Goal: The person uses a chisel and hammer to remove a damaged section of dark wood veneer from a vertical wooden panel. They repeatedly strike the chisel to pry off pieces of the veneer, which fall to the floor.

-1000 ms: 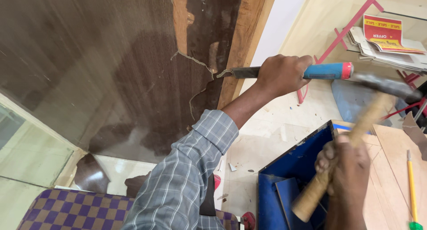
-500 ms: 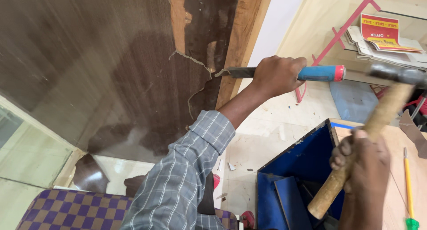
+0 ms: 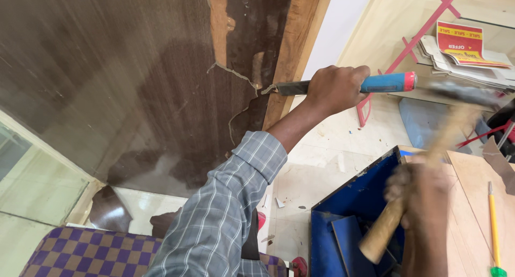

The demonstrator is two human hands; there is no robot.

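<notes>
My left hand (image 3: 337,87) grips a chisel with a blue and red handle (image 3: 387,83). Its flat metal blade (image 3: 289,87) is pressed against a cracked dark brown laminate sheet (image 3: 134,78) on a panel with a light wooden edge strip (image 3: 292,52). A jagged crack runs through the laminate close to the blade tip. My right hand (image 3: 424,212), blurred by motion, holds a hammer by its wooden handle (image 3: 407,202). The hammer's metal head (image 3: 464,94) is just right of the chisel's red end.
A blue box (image 3: 348,218) sits below the hammer, beside a plywood board with a yellow pencil (image 3: 492,223). A stack of papers (image 3: 466,54) rests on a pink rack at the upper right. A purple checked cushion (image 3: 91,255) lies at the bottom left. Debris dots the pale floor.
The hammer has swung up and left, its head now close to the chisel's end. My left hand has kept the chisel against the laminate.
</notes>
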